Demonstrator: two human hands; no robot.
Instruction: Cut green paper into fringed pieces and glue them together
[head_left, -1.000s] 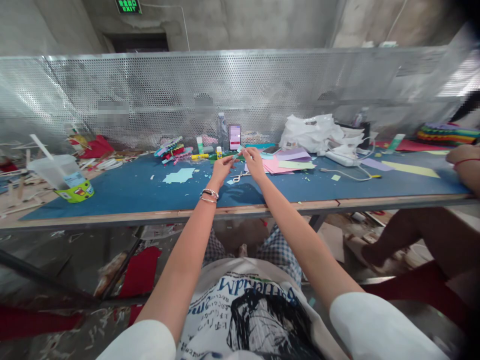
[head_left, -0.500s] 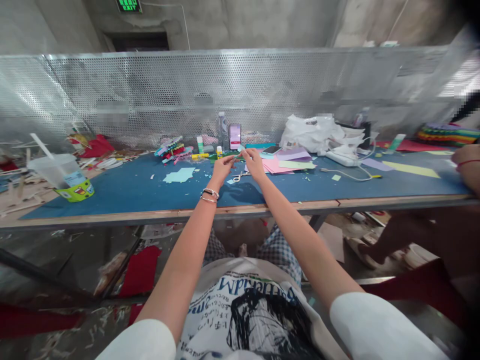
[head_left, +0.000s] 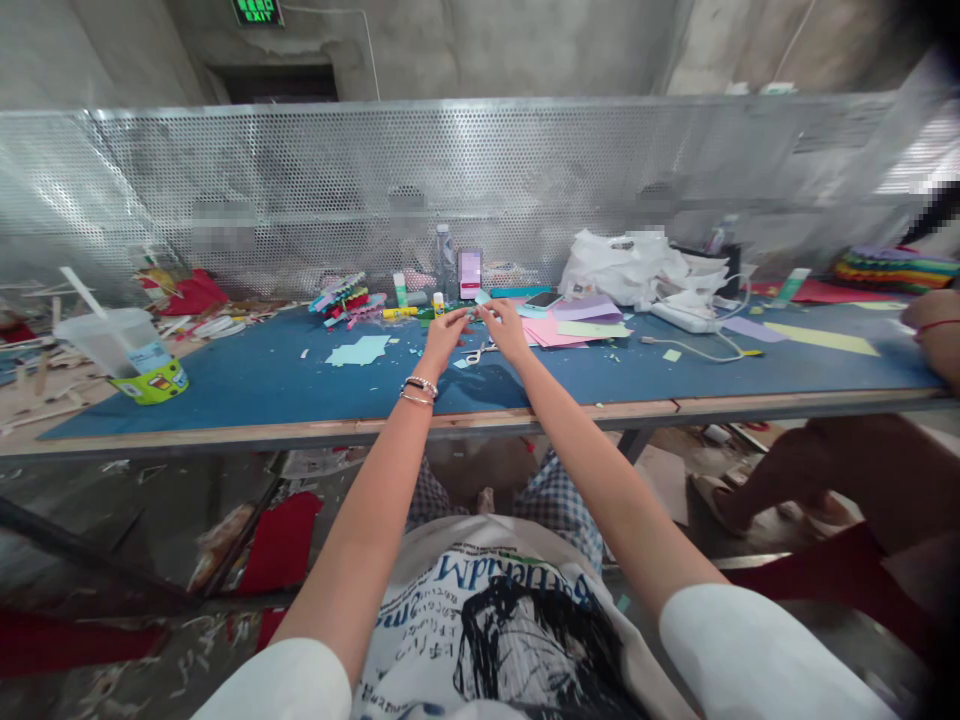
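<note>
Both my arms reach far out over a blue mat (head_left: 247, 375) on the table. My left hand (head_left: 445, 332) and my right hand (head_left: 505, 328) meet in a pinch on a small light-blue paper piece (head_left: 475, 310) held between their fingertips, just above the mat. Scissors (head_left: 475, 353) lie on the mat right under my hands. A light-blue paper cutout (head_left: 360, 351) lies to the left of my left hand. Pink, purple and green paper sheets (head_left: 574, 322) are stacked just right of my right hand.
A phone (head_left: 469, 272), a bottle (head_left: 444, 258) and glue sticks (head_left: 438, 304) stand behind my hands by the perforated metal screen. A plastic cup (head_left: 124, 352) sits far left, white bags (head_left: 626, 265) and a power strip (head_left: 686, 317) back right. Another person's arm (head_left: 934, 325) rests at the right edge.
My hands have dipped slightly toward the mat with the paper piece still pinched. The person on the right has shifted their leg.
</note>
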